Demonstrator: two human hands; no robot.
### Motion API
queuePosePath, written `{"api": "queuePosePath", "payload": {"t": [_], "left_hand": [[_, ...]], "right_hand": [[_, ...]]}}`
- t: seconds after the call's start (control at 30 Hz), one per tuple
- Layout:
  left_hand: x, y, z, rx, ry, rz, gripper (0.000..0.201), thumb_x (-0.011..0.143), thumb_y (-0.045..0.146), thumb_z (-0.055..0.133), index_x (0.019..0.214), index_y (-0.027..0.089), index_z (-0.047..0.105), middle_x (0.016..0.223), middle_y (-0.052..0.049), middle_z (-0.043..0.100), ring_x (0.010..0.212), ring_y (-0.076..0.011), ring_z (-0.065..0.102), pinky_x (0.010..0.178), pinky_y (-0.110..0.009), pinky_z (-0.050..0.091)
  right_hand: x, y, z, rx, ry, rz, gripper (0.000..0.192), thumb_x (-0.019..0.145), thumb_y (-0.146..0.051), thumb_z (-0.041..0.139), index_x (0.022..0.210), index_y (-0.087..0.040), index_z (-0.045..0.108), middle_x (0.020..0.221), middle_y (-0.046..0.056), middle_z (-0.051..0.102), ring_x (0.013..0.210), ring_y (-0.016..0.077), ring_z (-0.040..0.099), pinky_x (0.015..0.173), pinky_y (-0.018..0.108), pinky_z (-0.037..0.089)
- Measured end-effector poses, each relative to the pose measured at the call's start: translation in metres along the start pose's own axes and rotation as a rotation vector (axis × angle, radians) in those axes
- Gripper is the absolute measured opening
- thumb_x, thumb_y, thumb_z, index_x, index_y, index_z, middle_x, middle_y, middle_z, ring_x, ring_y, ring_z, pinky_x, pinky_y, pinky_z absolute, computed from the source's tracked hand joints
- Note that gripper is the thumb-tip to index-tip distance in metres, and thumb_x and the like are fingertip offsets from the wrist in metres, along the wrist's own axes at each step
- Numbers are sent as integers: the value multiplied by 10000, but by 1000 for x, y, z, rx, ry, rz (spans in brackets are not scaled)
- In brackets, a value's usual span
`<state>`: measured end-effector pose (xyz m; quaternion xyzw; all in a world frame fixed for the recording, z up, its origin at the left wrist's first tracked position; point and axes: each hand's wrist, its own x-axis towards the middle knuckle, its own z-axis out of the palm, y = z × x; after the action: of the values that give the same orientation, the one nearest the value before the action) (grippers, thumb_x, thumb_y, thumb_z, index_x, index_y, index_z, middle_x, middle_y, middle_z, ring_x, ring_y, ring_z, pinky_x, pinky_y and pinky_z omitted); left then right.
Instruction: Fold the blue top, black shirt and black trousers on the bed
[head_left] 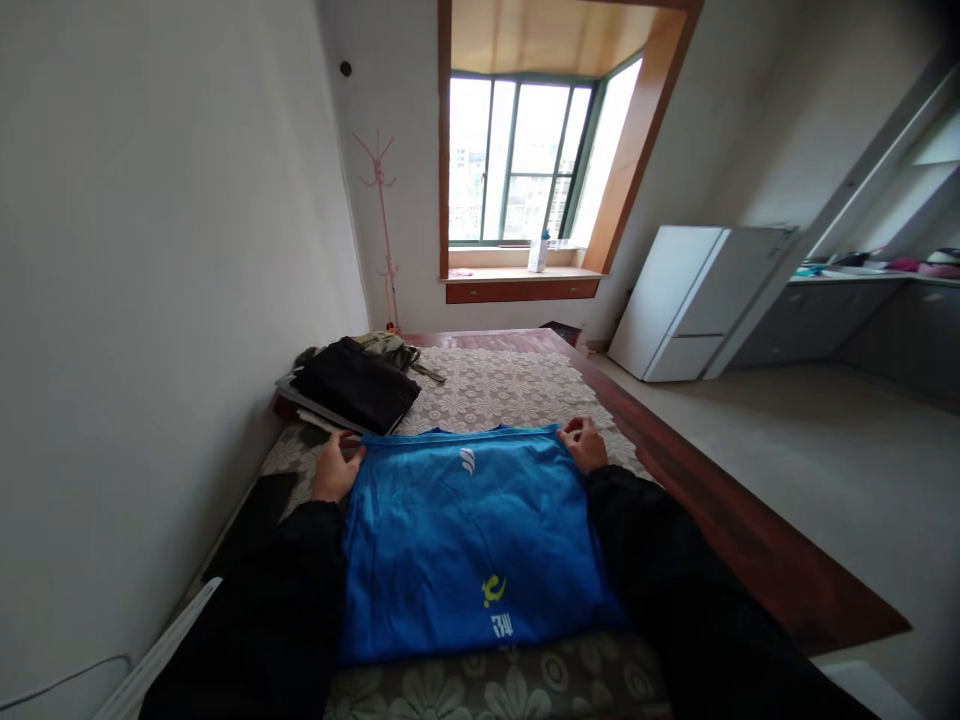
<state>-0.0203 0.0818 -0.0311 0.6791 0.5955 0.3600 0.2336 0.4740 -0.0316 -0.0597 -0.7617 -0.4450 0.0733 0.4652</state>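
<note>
Blue shirt point(469, 545) is lying flat on the floral bed cover point(487, 390), btwn both arms. Left hand point(336, 468) is pinching its far left corner; right hand point(583, 445) is pinching the far right corner, prob. thumb & fingers closed on fabric. Black bag point(356, 385) is sitting just beyond, near wall.

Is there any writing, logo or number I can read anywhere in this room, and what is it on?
No text here can be read for certain.
Blue shirt: a white emblem near the collar, no letters.
Blue shirt, near hem: a yellow-green logo above white characters, too blurred to read.
Bottle on the window sill: label too small to read.
White fridge: no visible marking.
</note>
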Motion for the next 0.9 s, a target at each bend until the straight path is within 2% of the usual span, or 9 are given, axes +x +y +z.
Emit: {"api": "queuePosePath", "payload": {"t": [0.07, 0.17, 0.23, 0.37, 0.47, 0.6, 0.73, 0.83, 0.9], "left_hand": [[-13, 7, -11, 32, -31, 5, 534, 821, 357, 632, 1294, 144, 505, 1184, -167, 697, 1045, -264, 681, 922, -371, 504], [-51, 16, -36, 105, -162, 7, 543, 786, 426, 657, 1257, 176, 550, 1075, -128, 729, 978, -284, 699, 871, -381, 506], [-87, 18, -55, 209, -320, -16, 505, 832, 495, 577, 1242, 202, 555, 983, -94, 741, 875, -275, 714, 809, -376, 500], [-169, 13, -82, 300, -355, -145, 439, 878, 597, 446, 1103, 251, 594, 842, -49, 743, 806, -269, 721, 727, -352, 478], [-219, 6, -88, 312, -337, -228, 357, 856, 598, 470, 939, 286, 625, 811, -34, 739, 801, -265, 718, 715, -338, 462], [-251, 5, -88, 335, -253, -233, 318, 829, 584, 508, 885, 301, 642, 826, -30, 733, 808, -272, 706, 689, -334, 452], [-254, 2, -95, 220, -205, -173, 311, 836, 573, 501, 867, 293, 635, 871, -26, 739, 829, -261, 699, 745, -341, 478], [-257, -8, -103, 143, -173, -216, 336, 814, 605, 511, 856, 295, 634, 774, -11, 719, 736, -254, 687, 724, -347, 497], [-262, -15, -108, 78, -151, -252, 345, 775, 629, 555, 823, 297, 637, 760, -10, 723, 749, -262, 697, 718, -346, 511]], "right_hand": [[-9, -6, -14, -8, -11, -2, 403, 752, -551, 596, 964, -210, 557, 993, 116, 697, 830, 241, 626, 753, 358, 482], [-44, -8, -52, -19, -99, -3, 367, 724, -564, 624, 856, -222, 615, 898, 89, 715, 790, 245, 639, 710, 349, 491], [-85, -5, -84, -46, -204, -7, 355, 729, -589, 648, 787, -239, 655, 784, 55, 718, 694, 229, 635, 657, 341, 485], [-185, 3, -135, -247, -365, 38, 395, 832, -658, 573, 815, -282, 693, 758, 15, 725, 674, 229, 649, 638, 340, 470], [-238, 9, -147, -319, -368, 100, 392, 823, -660, 579, 846, -290, 707, 751, 11, 709, 697, 247, 658, 655, 357, 479], [-258, 11, -142, -325, -213, 62, 351, 805, -594, 553, 823, -279, 706, 757, 28, 690, 750, 274, 656, 702, 392, 482], [-256, 8, -143, -223, -116, 96, 323, 757, -550, 548, 800, -267, 699, 766, 39, 704, 705, 275, 656, 682, 396, 499], [-261, 7, -152, -219, 11, 123, 290, 754, -536, 552, 755, -276, 682, 727, 36, 701, 702, 283, 658, 669, 392, 498], [-269, 7, -157, -204, 5, 155, 285, 735, -548, 576, 715, -287, 687, 676, 28, 693, 673, 286, 655, 642, 387, 501]]}}
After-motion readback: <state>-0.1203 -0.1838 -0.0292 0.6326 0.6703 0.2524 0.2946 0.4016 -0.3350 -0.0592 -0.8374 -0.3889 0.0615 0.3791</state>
